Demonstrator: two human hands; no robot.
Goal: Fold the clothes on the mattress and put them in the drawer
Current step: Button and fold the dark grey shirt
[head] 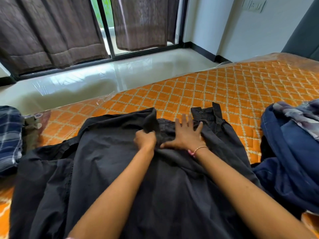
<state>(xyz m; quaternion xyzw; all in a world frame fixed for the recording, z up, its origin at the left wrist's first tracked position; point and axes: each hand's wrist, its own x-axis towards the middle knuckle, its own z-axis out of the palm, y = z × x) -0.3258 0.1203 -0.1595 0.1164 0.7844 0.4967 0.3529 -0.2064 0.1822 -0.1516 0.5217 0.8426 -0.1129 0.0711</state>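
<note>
A black shirt [120,169] is spread flat on the orange mattress [241,87], its long axis running from the near edge to the collar [207,112] at the far end. A collar fold is pinched in the closed left hand [145,139]; the right hand [185,135] is pressed flat, fingers splayed, holding nothing (just right of the left). Blue clothes [290,152] are heaped at right, a plaid garment [9,135] at left. No drawer is seen.
</note>
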